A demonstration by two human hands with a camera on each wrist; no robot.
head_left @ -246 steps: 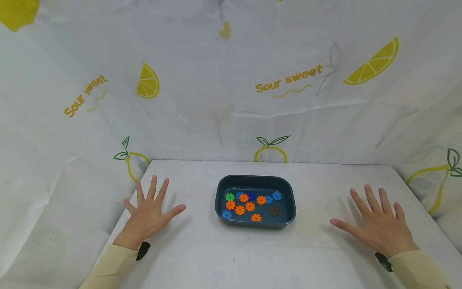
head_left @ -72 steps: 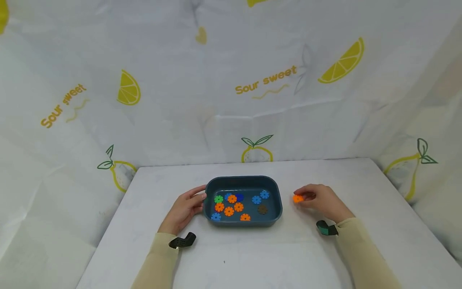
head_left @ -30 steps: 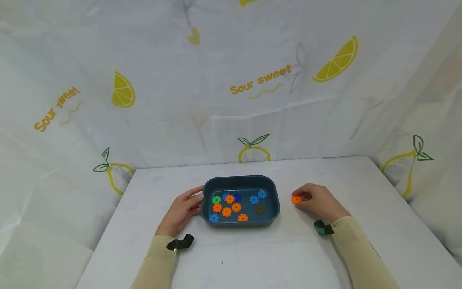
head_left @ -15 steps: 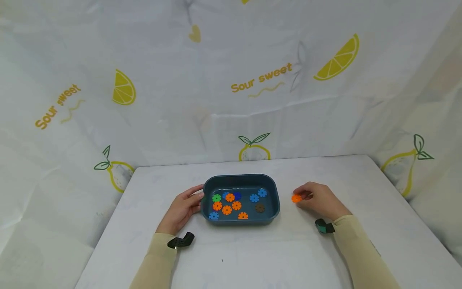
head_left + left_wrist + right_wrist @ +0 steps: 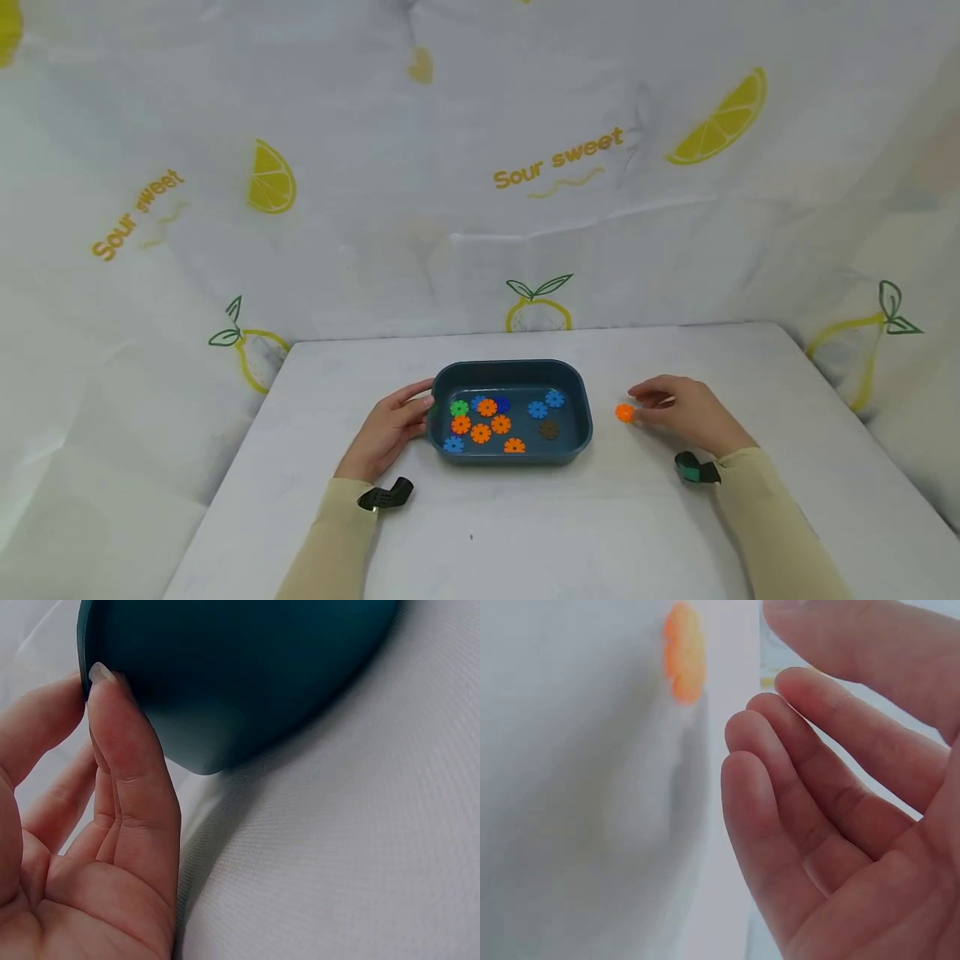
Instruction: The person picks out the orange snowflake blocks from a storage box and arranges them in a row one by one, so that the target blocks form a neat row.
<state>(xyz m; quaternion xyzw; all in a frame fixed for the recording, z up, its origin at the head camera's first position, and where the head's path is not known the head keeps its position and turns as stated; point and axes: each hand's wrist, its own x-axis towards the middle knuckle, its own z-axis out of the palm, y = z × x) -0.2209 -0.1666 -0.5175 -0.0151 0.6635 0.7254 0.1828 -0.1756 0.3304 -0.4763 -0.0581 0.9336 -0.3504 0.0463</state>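
Observation:
My left hand (image 5: 388, 431) holds the left end of a dark teal tray (image 5: 510, 457), thumb and fingers at its rim. In the left wrist view the thumb (image 5: 124, 742) lies against the tray wall (image 5: 225, 667). Several notched plastic discs lie in the tray: orange (image 5: 481, 433), blue (image 5: 537, 410), green (image 5: 459, 408) and brown (image 5: 549, 429). One orange notched disc (image 5: 625, 413) lies on the table right of the tray. My right hand (image 5: 686, 408) is beside it, fingers relaxed and holding nothing. The right wrist view shows this orange disc (image 5: 684, 652) apart from the fingertips (image 5: 746, 780).
The table (image 5: 525, 533) has a white cover. Behind it hangs a white cloth (image 5: 360, 250) printed with lemons and lettering. A black strap (image 5: 386, 495) is on the left wrist, and a black and green one (image 5: 697, 468) on the right.
My right hand has let go of the orange disc, which stays on the table, and has drawn slightly right. Earlier it took this disc from the tray. The left hand keeps its hold.

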